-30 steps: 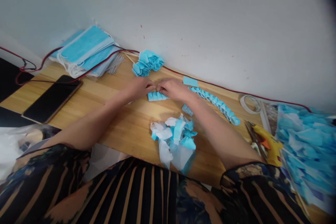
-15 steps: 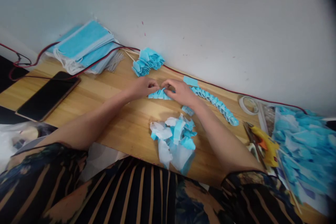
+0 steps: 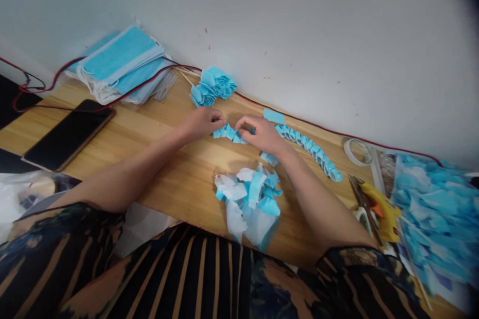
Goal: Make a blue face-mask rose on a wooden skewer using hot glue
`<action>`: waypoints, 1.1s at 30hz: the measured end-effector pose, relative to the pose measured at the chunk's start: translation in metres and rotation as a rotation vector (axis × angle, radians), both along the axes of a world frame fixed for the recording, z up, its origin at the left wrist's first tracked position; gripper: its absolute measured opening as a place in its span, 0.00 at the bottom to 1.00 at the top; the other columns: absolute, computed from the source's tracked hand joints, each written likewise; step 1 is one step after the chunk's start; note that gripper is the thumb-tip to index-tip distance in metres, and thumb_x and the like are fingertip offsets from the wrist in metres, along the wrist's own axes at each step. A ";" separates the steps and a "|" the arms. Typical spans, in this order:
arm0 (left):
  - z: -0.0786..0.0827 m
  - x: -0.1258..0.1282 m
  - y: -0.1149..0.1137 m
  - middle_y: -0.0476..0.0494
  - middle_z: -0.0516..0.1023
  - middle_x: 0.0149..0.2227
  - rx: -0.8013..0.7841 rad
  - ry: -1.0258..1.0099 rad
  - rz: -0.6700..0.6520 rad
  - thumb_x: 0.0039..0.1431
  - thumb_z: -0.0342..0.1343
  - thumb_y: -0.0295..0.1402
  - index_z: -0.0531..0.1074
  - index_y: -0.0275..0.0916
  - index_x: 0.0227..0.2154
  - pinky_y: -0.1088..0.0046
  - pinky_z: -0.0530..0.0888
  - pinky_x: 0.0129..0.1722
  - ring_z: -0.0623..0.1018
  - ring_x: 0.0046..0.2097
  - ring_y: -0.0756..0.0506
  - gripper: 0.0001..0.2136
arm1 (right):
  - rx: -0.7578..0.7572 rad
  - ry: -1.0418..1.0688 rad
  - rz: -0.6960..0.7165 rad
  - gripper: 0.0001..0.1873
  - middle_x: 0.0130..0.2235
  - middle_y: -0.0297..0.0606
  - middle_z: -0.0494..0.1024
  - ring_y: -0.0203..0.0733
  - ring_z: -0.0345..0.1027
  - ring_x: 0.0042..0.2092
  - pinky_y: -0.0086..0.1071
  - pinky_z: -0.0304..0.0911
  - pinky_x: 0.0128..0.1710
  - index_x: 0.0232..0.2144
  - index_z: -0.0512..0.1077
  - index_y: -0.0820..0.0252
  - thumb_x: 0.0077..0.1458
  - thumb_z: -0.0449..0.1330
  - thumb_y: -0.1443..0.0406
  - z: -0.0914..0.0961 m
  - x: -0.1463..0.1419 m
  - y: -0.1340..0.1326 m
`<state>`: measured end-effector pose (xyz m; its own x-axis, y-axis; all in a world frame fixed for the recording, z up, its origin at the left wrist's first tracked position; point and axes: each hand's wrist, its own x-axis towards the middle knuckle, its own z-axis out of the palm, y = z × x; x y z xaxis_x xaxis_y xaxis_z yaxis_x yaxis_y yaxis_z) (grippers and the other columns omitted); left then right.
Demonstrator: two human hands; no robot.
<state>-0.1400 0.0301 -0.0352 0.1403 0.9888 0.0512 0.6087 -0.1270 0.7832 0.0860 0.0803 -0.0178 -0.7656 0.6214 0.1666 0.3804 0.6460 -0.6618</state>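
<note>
A long pleated blue strip (image 3: pixel 307 145) of folded mask fabric lies on the wooden table (image 3: pixel 179 169) along the wall. My left hand (image 3: pixel 204 122) pinches the strip's left end, fingers closed. My right hand (image 3: pixel 262 134) pinches the same strip a little to the right, fingers curled on the folds. Between the two hands a short stretch of pleats (image 3: pixel 226 133) shows. A small flat blue piece (image 3: pixel 273 116) lies just behind my right hand.
A heap of blue and white scraps (image 3: pixel 249 197) sits near the front edge. A folded blue rosette (image 3: pixel 213 86) and a stack of face masks (image 3: pixel 119 62) are at the back left, a phone (image 3: pixel 69 134) at left. A tape roll (image 3: pixel 355 150), yellow glue gun (image 3: pixel 379 207) and blue pieces (image 3: pixel 437 209) are at right.
My hands have drawn slightly apart along the strip, so more pleats show between them. The view has shifted a little.
</note>
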 end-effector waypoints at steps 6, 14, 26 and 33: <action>0.004 0.002 -0.001 0.51 0.71 0.22 0.041 -0.021 -0.027 0.58 0.53 0.39 0.72 0.36 0.24 0.74 0.60 0.27 0.68 0.27 0.50 0.13 | -0.092 0.020 -0.039 0.12 0.45 0.39 0.84 0.44 0.77 0.43 0.37 0.68 0.45 0.44 0.77 0.56 0.58 0.59 0.64 0.002 -0.003 -0.005; 0.013 0.005 -0.005 0.51 0.65 0.20 0.042 -0.031 -0.045 0.64 0.49 0.46 0.66 0.38 0.20 0.73 0.58 0.27 0.65 0.26 0.51 0.21 | 0.010 -0.020 -0.165 0.07 0.40 0.35 0.85 0.44 0.76 0.39 0.36 0.66 0.42 0.38 0.78 0.55 0.55 0.67 0.63 -0.005 -0.010 -0.007; 0.002 0.012 -0.002 0.50 0.73 0.21 0.077 0.010 -0.073 0.57 0.53 0.37 0.78 0.36 0.27 0.75 0.62 0.29 0.68 0.26 0.51 0.12 | 0.067 0.089 -0.114 0.04 0.36 0.37 0.82 0.44 0.74 0.39 0.36 0.64 0.43 0.31 0.74 0.56 0.56 0.66 0.65 -0.014 -0.005 -0.015; 0.003 0.012 -0.002 0.50 0.74 0.22 0.094 0.016 -0.081 0.56 0.53 0.36 0.77 0.36 0.26 0.74 0.62 0.29 0.69 0.27 0.50 0.11 | 0.042 0.102 -0.125 0.04 0.36 0.36 0.82 0.45 0.75 0.40 0.38 0.66 0.44 0.30 0.73 0.54 0.57 0.66 0.63 -0.016 -0.001 -0.020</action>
